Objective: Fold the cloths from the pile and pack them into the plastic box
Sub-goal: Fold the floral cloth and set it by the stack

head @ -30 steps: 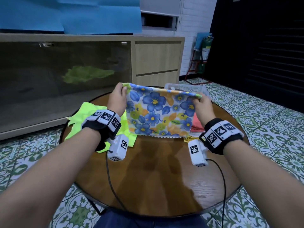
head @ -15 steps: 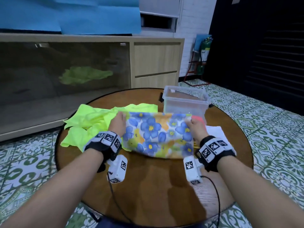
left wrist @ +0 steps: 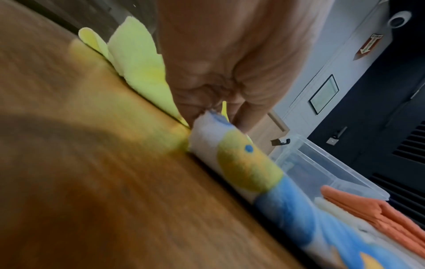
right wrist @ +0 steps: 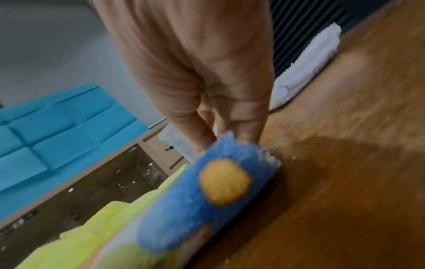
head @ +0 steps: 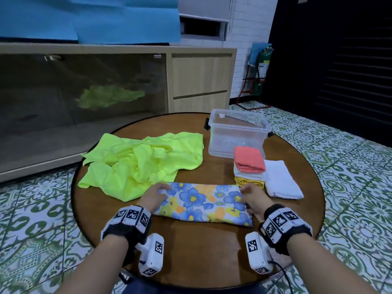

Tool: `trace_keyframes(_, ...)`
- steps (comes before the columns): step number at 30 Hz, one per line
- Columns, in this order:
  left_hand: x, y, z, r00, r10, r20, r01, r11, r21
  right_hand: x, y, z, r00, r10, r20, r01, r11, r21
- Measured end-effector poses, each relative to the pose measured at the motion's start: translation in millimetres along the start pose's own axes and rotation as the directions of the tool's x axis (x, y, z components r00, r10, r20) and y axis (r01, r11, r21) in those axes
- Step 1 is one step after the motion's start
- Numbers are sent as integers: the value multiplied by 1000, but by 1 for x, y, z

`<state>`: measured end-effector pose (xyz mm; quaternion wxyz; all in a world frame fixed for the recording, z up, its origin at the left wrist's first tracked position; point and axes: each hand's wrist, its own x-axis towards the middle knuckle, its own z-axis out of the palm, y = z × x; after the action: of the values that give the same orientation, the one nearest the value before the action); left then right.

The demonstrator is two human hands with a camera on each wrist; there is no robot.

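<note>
So the round wooden table (head: 191, 262) carries everything. Biggest is the crumpled neon yellow pile (head: 140, 162) toward the left edge, then the clear plastic box (head: 237, 132) at the far right edge. Floral cloth (head: 203, 203) lies folded into a long strip near the front edge, touching the pile. A white towel (head: 282, 181) sits beside a small folded stack (head: 249, 166) in front of the box. Left hand (head: 153, 198) and right hand (head: 253, 199) each pinch one end of the strip, fingers close together.
</note>
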<state>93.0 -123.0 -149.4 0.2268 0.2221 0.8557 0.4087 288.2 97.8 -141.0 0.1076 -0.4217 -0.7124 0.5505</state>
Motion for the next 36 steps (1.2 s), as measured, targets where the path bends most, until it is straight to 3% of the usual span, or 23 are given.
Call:
trace_keyframes(3,-6,1,8,997,67,-47,-69,997,-23,-6,-4,2,992,-104,-75,102,994,-33)
trace_keyframes(6,-12,6,12,995,72,-74,-78,993,-84,-8,-8,4,990,-124,-61,123,992,-18)
trace_keyframes(11,-17,3,9,993,12,120,-21,997,70,-14,-9,5,996,28,84,1,945,-327)
trace_keyframes(17,-16,12,7,957,-33,287,-77,928,364,-14,-17,10,986,124,110,-69,909,-410)
trace_keyframes(22,4,21,5,972,-39,231,-59,914,402,-2,-33,21,993,107,46,-89,950,-301)
trace_keyframes(28,21,23,0,991,-32,132,-16,938,346,16,-37,42,996,-68,-64,49,965,-259)
trace_keyframes(33,17,15,-7,985,152,-80,-144,985,98,6,-50,25,947,-291,-135,276,954,-114)
trace_keyframes(36,14,13,-6,981,190,-49,-182,975,126,6,-45,12,940,-325,-107,291,924,-247)
